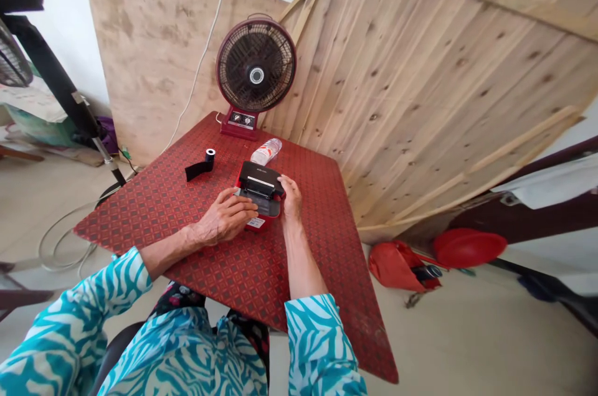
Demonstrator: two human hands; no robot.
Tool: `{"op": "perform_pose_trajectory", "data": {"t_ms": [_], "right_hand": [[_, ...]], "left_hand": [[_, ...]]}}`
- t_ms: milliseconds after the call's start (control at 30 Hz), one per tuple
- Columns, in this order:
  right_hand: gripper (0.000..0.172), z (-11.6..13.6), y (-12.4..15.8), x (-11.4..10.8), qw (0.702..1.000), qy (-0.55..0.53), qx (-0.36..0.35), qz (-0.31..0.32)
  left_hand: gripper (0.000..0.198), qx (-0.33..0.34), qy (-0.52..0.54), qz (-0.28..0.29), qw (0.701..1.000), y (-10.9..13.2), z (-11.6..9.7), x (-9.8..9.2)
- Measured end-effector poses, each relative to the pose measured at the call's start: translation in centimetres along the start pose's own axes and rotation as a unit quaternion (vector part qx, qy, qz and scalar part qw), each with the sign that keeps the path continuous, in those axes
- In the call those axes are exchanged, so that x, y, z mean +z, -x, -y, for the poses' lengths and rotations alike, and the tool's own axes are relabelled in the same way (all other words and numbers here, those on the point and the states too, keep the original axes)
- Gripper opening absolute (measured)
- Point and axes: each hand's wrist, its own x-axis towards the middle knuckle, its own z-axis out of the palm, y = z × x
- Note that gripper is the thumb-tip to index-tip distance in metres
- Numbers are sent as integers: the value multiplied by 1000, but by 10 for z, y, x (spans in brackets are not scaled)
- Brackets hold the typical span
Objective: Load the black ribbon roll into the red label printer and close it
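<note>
A small red-and-black printer-like device [259, 197] sits in the middle of a red patterned tabletop [317, 259], its black upper part seemingly raised. My left hand [227, 216] lies across its front, fingers reaching over the opening. My right hand [290, 198] holds its right side, fingers on the black top. Behind it, a black roll with a loose strip of black ribbon [200, 165] lies to the left, apart from both hands. A clear plastic bottle [266, 151] lies on its side just beyond the device.
A maroon table fan [256, 64] stands at the table's far edge, against a plywood board [149, 47] and a large round plank panel [420, 84]. A red bowl-shaped object [468, 247] and a red bag [397, 266] lie on the floor to the right. Cables lie on the floor at left.
</note>
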Motion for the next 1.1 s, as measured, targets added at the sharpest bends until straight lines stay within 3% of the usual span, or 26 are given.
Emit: {"op": "perform_pose_trajectory", "data": {"t_ms": [133,233,300,400,500,600,700,900,1100], "right_hand": [[37,1,19,2,999,-33,22,-5],[39,1,24,5,998,-56,38,-3],[40,0,25,6,996,-69,50,-2],[42,-1,25,8,995,-83,57,-9],[43,0,25,10,994,-88,58,-16],[44,1,26,10,995,-84,53,-16],[45,1,28,9,996,-74,43,-16],[51,-1,30,9,998,-50,27,-11],[54,-12,35,9,999,-10,43,-32]], "left_hand": [[21,-33,72,15,997,-1,1,-5],[22,-155,160,-46,974,-8,12,-9],[29,-300,235,-110,918,-16,25,-8],[46,-472,363,-146,790,-29,47,2],[55,-563,444,-119,687,-37,60,11],[55,-595,475,-103,640,-38,61,15],[56,-589,478,-97,644,-38,61,14],[59,-554,462,-60,690,-36,70,16],[57,-530,450,-50,717,-31,55,14]]}}
